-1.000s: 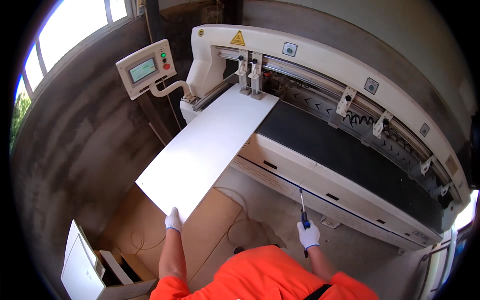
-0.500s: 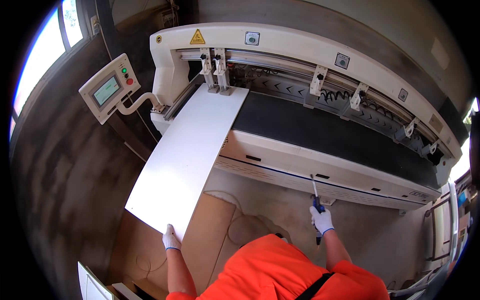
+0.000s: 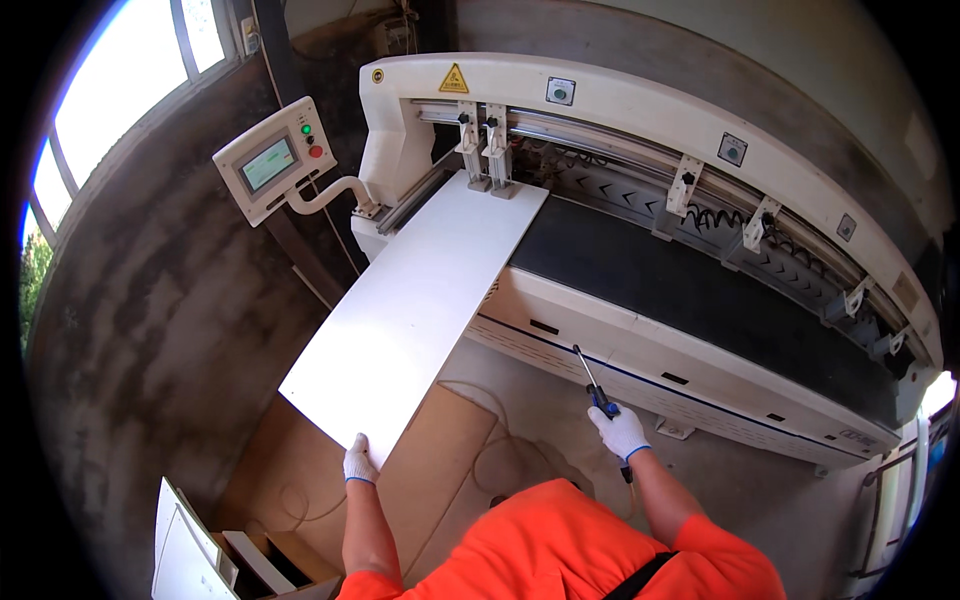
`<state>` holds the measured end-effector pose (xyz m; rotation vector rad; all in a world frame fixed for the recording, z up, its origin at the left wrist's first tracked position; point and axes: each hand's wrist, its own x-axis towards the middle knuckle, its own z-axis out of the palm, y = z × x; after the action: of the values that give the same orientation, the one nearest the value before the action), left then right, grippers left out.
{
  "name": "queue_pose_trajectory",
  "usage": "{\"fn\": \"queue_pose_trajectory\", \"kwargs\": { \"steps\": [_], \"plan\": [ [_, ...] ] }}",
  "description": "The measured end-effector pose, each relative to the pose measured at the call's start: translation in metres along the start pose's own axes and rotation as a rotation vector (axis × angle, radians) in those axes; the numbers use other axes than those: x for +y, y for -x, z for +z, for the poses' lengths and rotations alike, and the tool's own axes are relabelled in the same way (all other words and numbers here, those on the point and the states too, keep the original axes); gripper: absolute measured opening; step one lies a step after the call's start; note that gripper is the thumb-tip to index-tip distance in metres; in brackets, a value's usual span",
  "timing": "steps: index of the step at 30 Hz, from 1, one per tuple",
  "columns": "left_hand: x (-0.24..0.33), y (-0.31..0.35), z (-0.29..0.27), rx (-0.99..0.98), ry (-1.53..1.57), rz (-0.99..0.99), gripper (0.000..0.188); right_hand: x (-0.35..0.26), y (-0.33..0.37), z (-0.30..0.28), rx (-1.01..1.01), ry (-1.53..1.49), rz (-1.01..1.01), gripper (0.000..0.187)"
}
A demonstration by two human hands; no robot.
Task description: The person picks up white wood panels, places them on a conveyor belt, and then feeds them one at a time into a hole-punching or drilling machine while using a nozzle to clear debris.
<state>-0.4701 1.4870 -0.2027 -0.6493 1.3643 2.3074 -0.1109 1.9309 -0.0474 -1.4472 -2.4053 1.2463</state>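
A long white panel [image 3: 410, 315] lies with its far end on the machine bed, under two white clamps [image 3: 485, 150] at the left. Its near end sticks out over the floor. At that near edge, my left hand [image 3: 360, 462], in a white glove, grips the panel, thumb on top and fingers hidden beneath. My right hand [image 3: 622, 432], gloved too, is closed round an air blow gun [image 3: 601, 399] with a black and blue body and a thin metal nozzle. The nozzle points up and left, in front of the machine's lower side, apart from the panel.
The white machine [image 3: 640, 100] spans the back, with a black bed [image 3: 690, 285] and more clamps along its rail. A control screen [image 3: 268, 165] on an arm stands at the left. Brown board [image 3: 430, 440] and a thin hose lie on the floor. White panels [image 3: 190, 545] stand lower left.
The view has turned left, so the scene sits further right. The blow gun's nozzle has swung left toward the panel. My left hand keeps its grip on the panel's near edge.
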Motion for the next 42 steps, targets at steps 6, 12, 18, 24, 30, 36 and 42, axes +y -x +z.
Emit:
{"fn": "queue_pose_trajectory", "kwargs": {
  "steps": [6, 12, 18, 24, 30, 36, 42],
  "plan": [
    [0.005, 0.001, -0.002, -0.058, 0.014, -0.055, 0.04, 0.015, -0.031, 0.027, 0.014, -0.181, 0.029, 0.051],
    [-0.022, 0.039, -0.003, -0.159, 0.011, -0.096, 0.039, -0.058, -0.031, 0.036, -0.229, -0.608, 0.08, 0.04],
    [-0.101, 0.216, 0.0, -0.059, -0.031, -0.162, 0.044, -0.078, -0.095, 0.11, -0.661, -0.885, 0.259, 0.039],
    [-0.105, 0.257, -0.041, 0.031, -0.346, -0.122, 0.036, -0.089, -0.126, 0.158, -0.558, -0.972, 0.324, 0.034],
    [-0.065, 0.255, -0.03, 0.007, -0.632, -0.148, 0.031, -0.072, -0.075, 0.178, -0.341, -0.931, 0.216, 0.038],
    [-0.03, 0.237, 0.002, -0.134, -0.898, -0.189, 0.028, -0.004, -0.052, 0.09, -0.104, -1.065, 0.298, 0.038],
    [-0.016, 0.21, 0.088, -0.408, -1.095, -0.181, 0.026, 0.133, -0.023, -0.028, 0.337, -1.435, 0.389, 0.025]
  ]
}}
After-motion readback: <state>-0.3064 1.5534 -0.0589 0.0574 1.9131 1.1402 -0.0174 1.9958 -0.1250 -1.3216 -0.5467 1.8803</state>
